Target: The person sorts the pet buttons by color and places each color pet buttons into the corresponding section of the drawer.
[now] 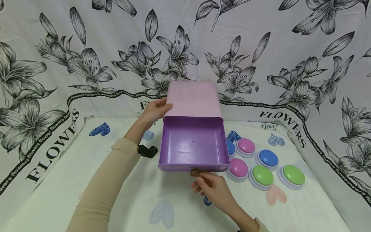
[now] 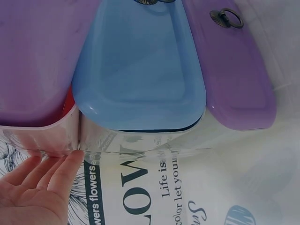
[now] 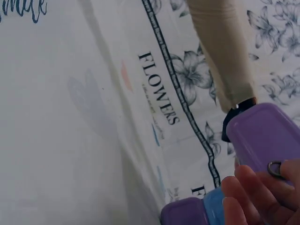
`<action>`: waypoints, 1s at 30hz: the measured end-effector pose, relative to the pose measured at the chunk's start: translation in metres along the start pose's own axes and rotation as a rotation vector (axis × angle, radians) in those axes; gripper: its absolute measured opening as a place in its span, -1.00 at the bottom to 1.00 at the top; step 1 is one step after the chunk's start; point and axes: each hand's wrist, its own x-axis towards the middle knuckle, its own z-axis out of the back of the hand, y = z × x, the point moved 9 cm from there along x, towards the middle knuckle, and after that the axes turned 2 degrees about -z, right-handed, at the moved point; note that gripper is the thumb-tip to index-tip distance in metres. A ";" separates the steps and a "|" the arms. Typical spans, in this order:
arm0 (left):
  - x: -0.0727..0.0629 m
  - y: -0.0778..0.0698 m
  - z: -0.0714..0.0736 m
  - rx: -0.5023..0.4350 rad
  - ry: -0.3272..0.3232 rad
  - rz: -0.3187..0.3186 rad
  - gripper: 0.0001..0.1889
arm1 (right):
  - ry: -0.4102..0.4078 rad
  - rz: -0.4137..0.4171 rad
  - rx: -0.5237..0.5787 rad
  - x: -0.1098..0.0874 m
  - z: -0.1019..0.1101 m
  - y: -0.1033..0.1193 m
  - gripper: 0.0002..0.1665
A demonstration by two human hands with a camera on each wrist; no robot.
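A small drawer cabinet with a pink top (image 1: 194,98) stands in the middle, its top purple drawer (image 1: 192,141) pulled far out. Bare purple floor shows inside that drawer. My left hand (image 1: 156,111) rests at the cabinet's left side, the thumb at the top edge. In the left wrist view its straight fingers (image 2: 63,178) touch the pink side wall. At the drawer's front, my right hand (image 1: 214,190) holds the ring pull (image 1: 195,172) with its fingertips. The right wrist view shows the ring (image 3: 275,169) by the index finger. A blue drawer (image 2: 140,61) and another purple drawer (image 2: 239,70) sit below.
Several dome buttons on pale bases lie right of the cabinet, among them a pink one (image 1: 238,167), a blue one (image 1: 268,158) and a green one (image 1: 262,175). A flower-print cloth (image 1: 243,109) hangs behind. The white cover (image 1: 130,206) has printed hearts.
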 end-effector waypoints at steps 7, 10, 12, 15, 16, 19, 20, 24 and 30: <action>0.001 0.001 0.000 0.008 0.001 0.000 -0.29 | -0.099 0.102 -0.132 -0.007 0.020 -0.016 -0.84; 0.001 0.002 0.001 0.006 0.002 0.002 -0.28 | -0.131 0.158 -0.217 -0.010 0.027 -0.025 -0.86; 0.001 0.003 0.001 0.004 0.003 0.001 -0.28 | -0.136 0.162 -0.257 -0.012 0.031 -0.029 -0.85; 0.001 0.003 0.000 -0.002 0.003 -0.001 -0.28 | -0.151 0.144 -0.292 -0.016 0.041 -0.038 -0.80; 0.001 0.003 0.000 0.001 0.003 -0.002 -0.28 | -0.160 0.142 -0.303 -0.016 0.045 -0.041 -0.77; 0.001 0.002 0.000 -0.003 0.004 -0.006 -0.28 | -0.208 0.171 -0.350 -0.018 0.059 -0.046 -0.69; 0.001 0.002 0.000 -0.004 0.004 -0.008 -0.28 | -0.229 0.190 -0.363 -0.018 0.065 -0.046 -0.67; 0.000 0.000 0.000 -0.010 0.004 -0.012 -0.29 | -0.323 0.242 -0.440 -0.021 0.088 -0.047 -0.63; -0.002 -0.002 -0.001 -0.010 -0.004 -0.010 -0.30 | -0.353 0.183 -0.537 -0.016 0.114 -0.053 -0.41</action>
